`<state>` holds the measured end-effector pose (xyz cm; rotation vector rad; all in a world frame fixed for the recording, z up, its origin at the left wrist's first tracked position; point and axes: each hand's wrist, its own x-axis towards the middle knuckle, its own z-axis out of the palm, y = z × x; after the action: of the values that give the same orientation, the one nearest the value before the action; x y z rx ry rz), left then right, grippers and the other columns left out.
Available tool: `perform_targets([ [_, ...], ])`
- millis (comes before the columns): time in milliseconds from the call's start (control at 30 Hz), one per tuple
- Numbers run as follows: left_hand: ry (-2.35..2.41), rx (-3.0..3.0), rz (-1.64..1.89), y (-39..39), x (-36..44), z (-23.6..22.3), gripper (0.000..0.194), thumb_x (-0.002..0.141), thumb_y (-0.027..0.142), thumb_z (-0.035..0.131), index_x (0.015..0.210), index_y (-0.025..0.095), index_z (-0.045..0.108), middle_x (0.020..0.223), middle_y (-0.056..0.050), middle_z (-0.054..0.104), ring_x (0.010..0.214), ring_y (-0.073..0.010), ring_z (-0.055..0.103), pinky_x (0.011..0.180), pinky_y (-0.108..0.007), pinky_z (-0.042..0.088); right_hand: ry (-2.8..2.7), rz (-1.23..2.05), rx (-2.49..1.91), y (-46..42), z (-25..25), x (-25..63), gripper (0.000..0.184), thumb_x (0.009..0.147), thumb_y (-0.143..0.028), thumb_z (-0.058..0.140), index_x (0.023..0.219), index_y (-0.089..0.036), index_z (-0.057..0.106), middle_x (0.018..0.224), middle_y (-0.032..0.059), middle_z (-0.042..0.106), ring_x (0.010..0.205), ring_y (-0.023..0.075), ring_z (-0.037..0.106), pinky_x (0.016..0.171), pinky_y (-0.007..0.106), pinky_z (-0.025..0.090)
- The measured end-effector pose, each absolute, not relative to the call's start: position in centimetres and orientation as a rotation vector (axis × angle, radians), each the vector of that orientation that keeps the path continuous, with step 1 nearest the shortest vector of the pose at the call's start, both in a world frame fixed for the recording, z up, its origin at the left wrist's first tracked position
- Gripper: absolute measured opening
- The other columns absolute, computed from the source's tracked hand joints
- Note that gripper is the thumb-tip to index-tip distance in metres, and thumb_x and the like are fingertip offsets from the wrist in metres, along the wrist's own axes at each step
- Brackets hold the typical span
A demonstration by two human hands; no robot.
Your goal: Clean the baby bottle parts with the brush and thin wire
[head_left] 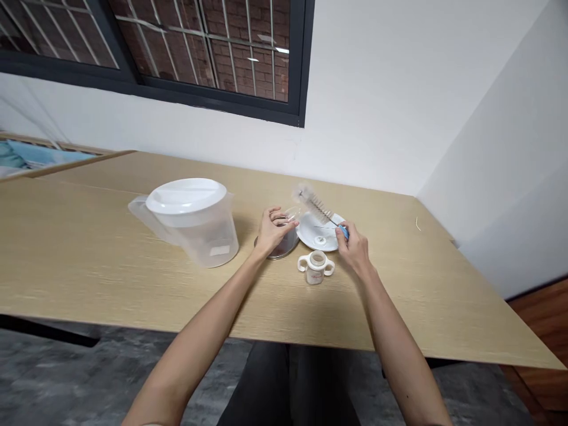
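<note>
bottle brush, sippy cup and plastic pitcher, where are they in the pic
bottle brush [316,206]: head view, on the bristles
two-handled sippy cup [316,276]: head view, on the white body
plastic pitcher [208,234]: head view, on the clear side wall

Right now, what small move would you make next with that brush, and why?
I'd probably bring the bottle brush across to the clear container. The right hand holds the brush by its blue handle, with its bristles above the white saucer, while the left hand grips the container close beside it.
</note>
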<state>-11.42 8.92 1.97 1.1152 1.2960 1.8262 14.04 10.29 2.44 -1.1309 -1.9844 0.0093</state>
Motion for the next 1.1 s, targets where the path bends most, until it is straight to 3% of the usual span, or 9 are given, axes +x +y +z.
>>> perform_targets([
  [267, 1.227, 0.988, 1.869, 8.3, -11.4, 2.6, 0.077, 0.056, 0.027, 0.094, 0.119, 0.018, 0.05, 0.117, -0.013, 0.069, 0.089, -0.0186, 0.074, 0.089, -0.036, 0.058, -1.966, -0.12, -1.211, 11.1, 1.9, 14.5, 0.037, 0.1, -0.043, 0.042, 0.098, -0.019, 0.069, 0.084, 0.0074, 0.073, 0.073, 0.0191, 0.064, 0.063, 0.027, 0.036],
  [567, 1.009, 0.841, 1.807, 8.4, -11.5, 2.6, 0.073, 0.056, 0.029, 0.094, 0.117, 0.018, 0.054, 0.111, -0.008, 0.071, 0.086, -0.0185, 0.073, 0.092, -0.04, 0.057, -2.01, -0.043, -1.081, 10.6, 2.1, 14.2, 0.037, 0.099, -0.044, 0.043, 0.097, -0.019, 0.07, 0.077, 0.0041, 0.069, 0.07, 0.0168, 0.061, 0.066, 0.027, 0.039],
  [767, 1.056, 0.935, 1.815, 8.3, -11.6, 2.5, 0.078, 0.056, 0.024, 0.095, 0.123, 0.017, 0.054, 0.116, -0.011, 0.07, 0.09, -0.0184, 0.074, 0.095, -0.038, 0.057, -1.877, -0.046, -1.18, 10.6, 2.4, 14.6, 0.038, 0.098, -0.044, 0.043, 0.095, -0.018, 0.07, 0.069, 0.0025, 0.064, 0.065, 0.0162, 0.058, 0.064, 0.027, 0.038],
  [1100, 0.923, 0.816, 1.821, 8.7, -11.8, 2.2, 0.068, 0.061, 0.024, 0.092, 0.117, 0.019, 0.053, 0.116, -0.009, 0.071, 0.083, -0.0172, 0.074, 0.088, -0.041, 0.06, -1.964, -0.061, -1.208, 10.5, 2.6, 14.5, 0.034, 0.096, -0.043, 0.046, 0.092, -0.019, 0.071, 0.07, 0.0033, 0.066, 0.066, 0.0167, 0.058, 0.062, 0.027, 0.034],
])
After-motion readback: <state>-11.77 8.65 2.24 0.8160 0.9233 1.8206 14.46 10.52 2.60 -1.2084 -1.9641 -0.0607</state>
